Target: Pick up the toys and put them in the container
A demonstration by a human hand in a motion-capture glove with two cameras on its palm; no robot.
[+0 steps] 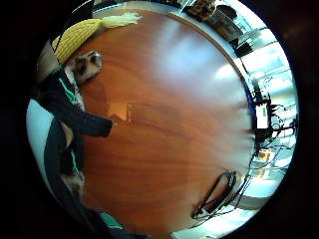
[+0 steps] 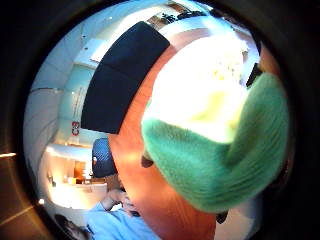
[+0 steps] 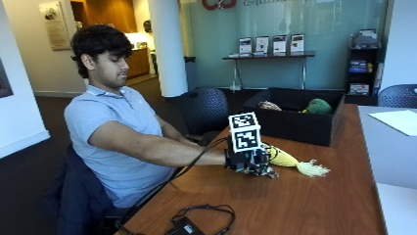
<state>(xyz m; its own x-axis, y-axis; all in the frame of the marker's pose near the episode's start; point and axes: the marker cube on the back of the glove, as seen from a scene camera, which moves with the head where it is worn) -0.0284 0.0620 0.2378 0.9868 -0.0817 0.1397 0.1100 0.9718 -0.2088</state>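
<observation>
In the outside view my gloved right hand (image 3: 249,159) is curled round one end of a knitted corn toy (image 3: 284,157), yellow with a cream tassel (image 3: 313,169). The toy lies low at the table surface; I cannot tell whether it touches the wood. Its green and pale part (image 2: 215,150) fills the thumb side palm view, close to the palm. Its yellow body (image 1: 75,36) shows in the little finger side view. The black container (image 3: 296,122) stands at the far end of the table, beyond the hand. It holds a green toy (image 3: 319,106) and a brown toy (image 3: 267,105).
A black cable and small device (image 3: 196,221) lie near the table's front edge. A white sheet (image 3: 397,120) lies on the grey table to the right. A dark chair (image 3: 203,111) stands behind the person's arm. Bare wood (image 3: 306,205) stretches between hand and front edge.
</observation>
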